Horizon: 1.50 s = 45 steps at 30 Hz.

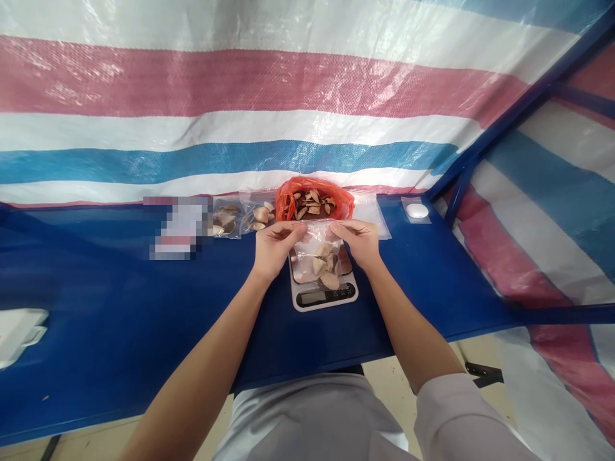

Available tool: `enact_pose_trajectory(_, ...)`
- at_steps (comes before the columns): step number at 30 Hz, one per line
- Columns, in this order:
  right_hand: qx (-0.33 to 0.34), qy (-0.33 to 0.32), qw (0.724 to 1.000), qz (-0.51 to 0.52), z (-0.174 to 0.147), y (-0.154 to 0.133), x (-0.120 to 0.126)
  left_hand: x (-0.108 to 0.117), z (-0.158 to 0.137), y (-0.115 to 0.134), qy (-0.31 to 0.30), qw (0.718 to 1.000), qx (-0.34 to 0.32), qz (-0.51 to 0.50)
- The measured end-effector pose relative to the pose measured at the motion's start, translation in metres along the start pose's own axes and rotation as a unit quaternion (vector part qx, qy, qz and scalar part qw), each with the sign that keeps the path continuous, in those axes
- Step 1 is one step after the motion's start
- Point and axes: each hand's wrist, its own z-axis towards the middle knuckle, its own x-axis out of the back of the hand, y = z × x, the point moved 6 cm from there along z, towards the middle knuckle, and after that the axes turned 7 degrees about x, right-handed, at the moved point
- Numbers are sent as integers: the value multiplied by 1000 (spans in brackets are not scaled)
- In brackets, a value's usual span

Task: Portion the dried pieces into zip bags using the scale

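Note:
Between both hands hangs a clear zip bag (313, 246) with several pale brown dried slices (327, 264) at its bottom. My left hand (276, 246) pinches the bag's top edge on the left, thumb and fingers closed. The top right corner is pinched the same way by my right hand (359, 240). Below the bag is a white kitchen scale (327, 304), partly covered by it; its display shows no figure I can read. Just behind the hands, an open red plastic bag (283, 195) holds many more dried slices (310, 203).
Two filled clear bags, one (225, 221) beside the other (258, 216), lie left of the red bag. Flat empty bags (375, 214) are at its right. A white round object (417, 210) sits farther right. A white case (19, 333) rests at the blue table's (120, 333) left.

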Motion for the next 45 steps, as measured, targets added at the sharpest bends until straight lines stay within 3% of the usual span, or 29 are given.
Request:
enact_pose_trajectory(11,24,-34,999,-29,-5,-7,-11,-5,-7,13,-9,998,-17,56)
enact_pose_trajectory(18,42,-44,997,-55,-6,-11,-14,-4,-7,9,-5,999,10,50)
enact_pose_trajectory(28,60,-62,992,-96,-5,-13,-6,-8,-9,19,-23,998,-9,60)
enact_pose_trajectory(37,137,-57,979,-137,-8,-29,-4,-10,-11,19,-29,999,8,41)
enact_pose_trajectory(45,100,-55,986,-120,-7,-21,-8,-14,-15,23,-11,998,-22,56)
